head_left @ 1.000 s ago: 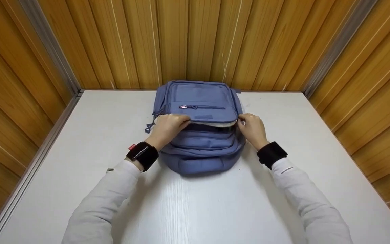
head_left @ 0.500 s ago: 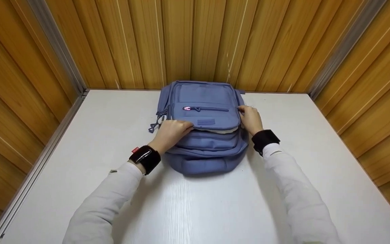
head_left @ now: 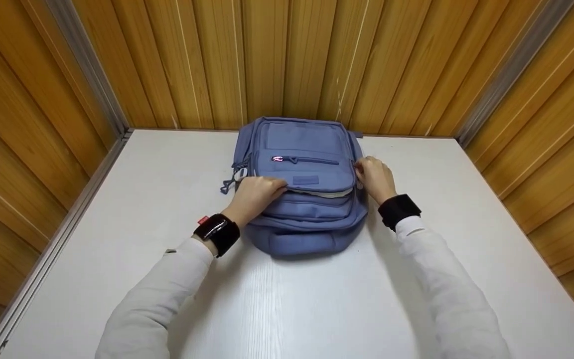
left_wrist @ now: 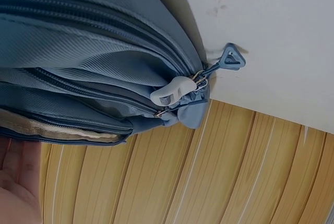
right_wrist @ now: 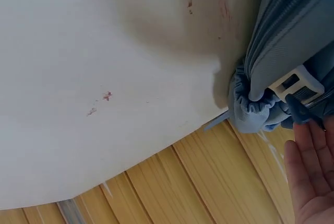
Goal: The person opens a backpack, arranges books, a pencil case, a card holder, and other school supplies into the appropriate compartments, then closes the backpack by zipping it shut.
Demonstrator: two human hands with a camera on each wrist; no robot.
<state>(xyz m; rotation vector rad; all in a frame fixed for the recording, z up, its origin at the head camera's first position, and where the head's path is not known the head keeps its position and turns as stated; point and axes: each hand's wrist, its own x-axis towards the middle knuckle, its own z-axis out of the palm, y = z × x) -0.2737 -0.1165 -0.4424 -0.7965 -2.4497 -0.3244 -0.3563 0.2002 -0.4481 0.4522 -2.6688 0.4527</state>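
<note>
A blue backpack lies on its back on the white table, its front pocket facing up. The pocket's near edge gapes a little, showing a pale lining. My left hand pinches that edge near its left corner; in the left wrist view, fingers reach the pocket from below. At the pocket's right side my right hand pinches a blue zipper pull, best seen in the right wrist view. Part of the zipper is hidden behind the hands.
White buckles sit on both sides of the backpack. A triangular blue zipper pull hangs off its left side over the table. Wood-patterned panels stand behind and beside the table.
The pocket's near edge has dropped and its gap looks narrower. My right hand went up along the pocket's right side, then slightly back. My left hand keeps its pinch, shifting down with the edge.
</note>
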